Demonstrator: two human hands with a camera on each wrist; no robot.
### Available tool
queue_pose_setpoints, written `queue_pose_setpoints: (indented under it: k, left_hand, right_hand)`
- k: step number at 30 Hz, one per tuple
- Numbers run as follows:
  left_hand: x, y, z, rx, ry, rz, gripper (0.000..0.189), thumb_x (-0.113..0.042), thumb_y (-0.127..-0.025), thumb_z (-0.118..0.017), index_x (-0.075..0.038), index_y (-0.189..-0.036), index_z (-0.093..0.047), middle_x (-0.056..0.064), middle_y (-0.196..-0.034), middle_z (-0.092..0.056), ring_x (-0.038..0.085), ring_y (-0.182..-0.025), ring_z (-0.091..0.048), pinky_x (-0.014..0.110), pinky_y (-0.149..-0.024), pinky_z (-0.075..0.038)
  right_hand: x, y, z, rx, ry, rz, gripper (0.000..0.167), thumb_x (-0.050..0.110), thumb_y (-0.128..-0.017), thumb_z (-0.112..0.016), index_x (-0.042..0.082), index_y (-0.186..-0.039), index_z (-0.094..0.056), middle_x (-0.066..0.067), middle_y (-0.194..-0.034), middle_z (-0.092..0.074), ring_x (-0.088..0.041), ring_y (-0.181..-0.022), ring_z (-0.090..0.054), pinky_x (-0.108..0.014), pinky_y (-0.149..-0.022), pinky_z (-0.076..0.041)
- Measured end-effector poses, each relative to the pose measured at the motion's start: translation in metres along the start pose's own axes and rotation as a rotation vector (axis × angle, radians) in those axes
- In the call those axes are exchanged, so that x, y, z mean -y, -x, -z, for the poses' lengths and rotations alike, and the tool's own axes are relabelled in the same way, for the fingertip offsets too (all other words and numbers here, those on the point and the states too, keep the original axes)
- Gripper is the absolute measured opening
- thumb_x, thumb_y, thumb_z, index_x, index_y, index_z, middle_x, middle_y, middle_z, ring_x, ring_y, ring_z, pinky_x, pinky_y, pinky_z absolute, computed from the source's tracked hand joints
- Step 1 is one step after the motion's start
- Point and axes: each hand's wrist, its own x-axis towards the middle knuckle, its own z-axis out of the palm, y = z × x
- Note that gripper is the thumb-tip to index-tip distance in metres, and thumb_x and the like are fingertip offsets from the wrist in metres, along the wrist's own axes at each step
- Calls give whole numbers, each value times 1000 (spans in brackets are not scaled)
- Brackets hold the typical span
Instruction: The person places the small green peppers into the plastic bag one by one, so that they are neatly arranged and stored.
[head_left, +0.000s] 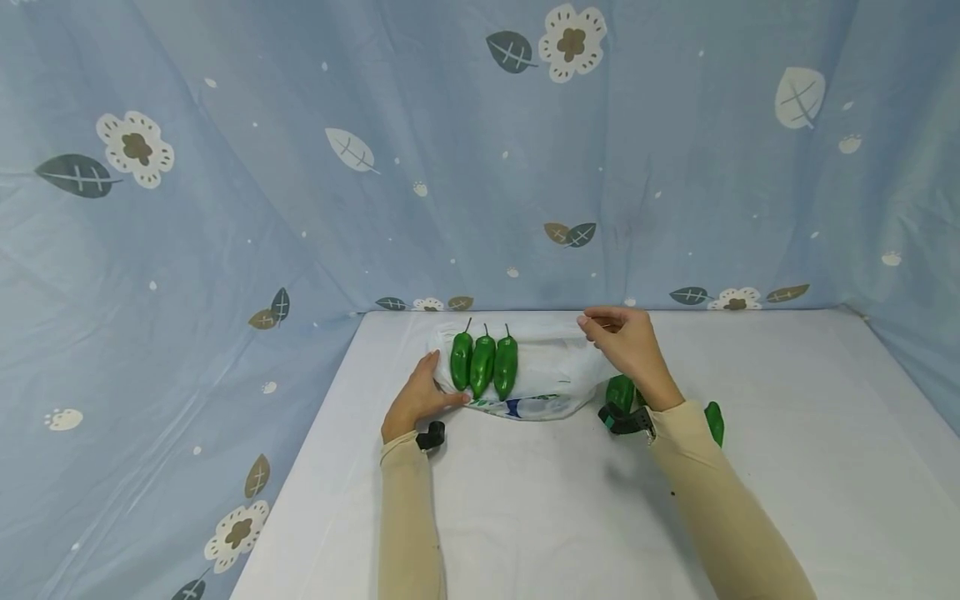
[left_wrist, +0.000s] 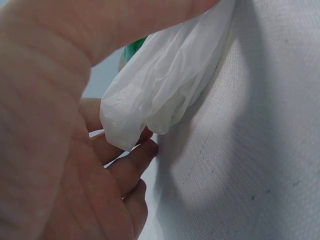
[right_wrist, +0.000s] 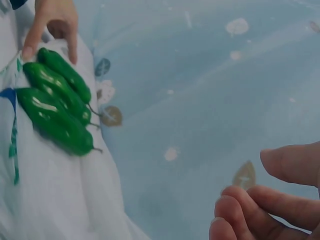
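Three green chili peppers (head_left: 482,365) lie side by side on a white plastic bag (head_left: 551,362), stems pointing to the back. At the bag's left end, my left hand (head_left: 422,398) rests with thumb and fingers spread on either side of it. The bag's crumpled end (left_wrist: 145,95) touches those fingers in the left wrist view. My right hand (head_left: 624,342) hovers over the bag's right end, its fingers loosely bent and holding nothing. In the right wrist view, a gap shows between the thumb and fingers of that right hand (right_wrist: 270,200).
More green peppers lie to the right of the bag: one pepper (head_left: 619,392) partly behind the right wrist, another pepper (head_left: 715,422) beyond the forearm. A white cloth (head_left: 525,508) covers the table. A blue patterned curtain (head_left: 450,167) hangs behind and at the sides.
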Motion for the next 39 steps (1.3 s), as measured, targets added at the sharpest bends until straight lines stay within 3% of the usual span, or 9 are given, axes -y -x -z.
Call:
queue_pose_setpoints:
  k: [1, 8, 10, 15, 21, 26, 32, 39]
  left_hand:
    - [0, 0, 0, 0, -1, 1, 121, -47, -79, -88, -3, -166, -15, 20, -172, -20, 40, -160, -20, 55, -130, -25]
    - [2, -2, -1, 6, -9, 6, 122, -48, -79, -87, -3, -166, -14, 20, -173, -18, 40, -160, -19, 55, -130, -24]
    - [2, -1, 0, 9, -14, 9, 122, -49, -79, -87, -3, -166, -14, 20, -173, -18, 40, -160, -19, 55, -130, -24]
    - [2, -1, 0, 8, -20, 5, 122, -49, -80, -87, -3, -166, -15, 21, -173, -18, 40, -161, -19, 54, -131, -23]
    - [2, -1, 0, 3, -20, 0, 121, -48, -80, -87, -2, -165, -16, 22, -172, -20, 42, -160, -20, 55, -130, -24]
    - [1, -1, 0, 6, -11, -4, 121, -48, -80, -87, -2, -166, -15, 22, -172, -19, 41, -160, -20, 55, -130, -24]
    - [1, 0, 0, 4, -12, -4, 121, -47, -80, -87, -2, -166, -15, 21, -172, -19, 41, -160, -20, 54, -130, -24]
    - [2, 0, -1, 0, -10, -6, 120, -48, -80, -87, -2, -165, -16, 22, -172, -20, 42, -160, -21, 56, -130, -24]
  right_hand:
    - [-1, 1, 4, -7, 1, -9, 43, 30, -103, -65, -2, -131, -69, -25, -118, -73, 2, -80, -67, -15, -74, -58]
    - [-10, 11, 26, -63, 24, -40, 45, 33, -103, -64, 0, -133, -68, -24, -119, -73, -11, -87, -73, -19, -75, -61]
    - [-13, 16, 32, -78, 24, -47, 45, 33, -104, -63, -1, -133, -67, -26, -120, -72, -1, -82, -69, -19, -75, -61]
    - [-22, 24, 44, -116, 13, -63, 48, 32, -104, -62, -5, -134, -65, -28, -121, -71, 10, -77, -64, -12, -72, -57]
    - [-31, 29, 56, -164, 39, -106, 47, 36, -103, -64, -3, -130, -68, -18, -113, -72, 6, -79, -66, -13, -74, -59]
    - [-40, 32, 62, -174, 51, -154, 51, 38, -103, -63, -4, -131, -67, -22, -118, -71, 7, -78, -66, -14, -74, -60]
    - [-54, 34, 66, -187, 21, -202, 51, 36, -102, -64, -6, -132, -65, -6, -107, -72, 9, -75, -65, -14, -73, -60]
    - [-71, 37, 67, -195, 25, -236, 53, 36, -103, -64, -8, -132, -64, -29, -123, -68, 10, -73, -65, -11, -70, -58]
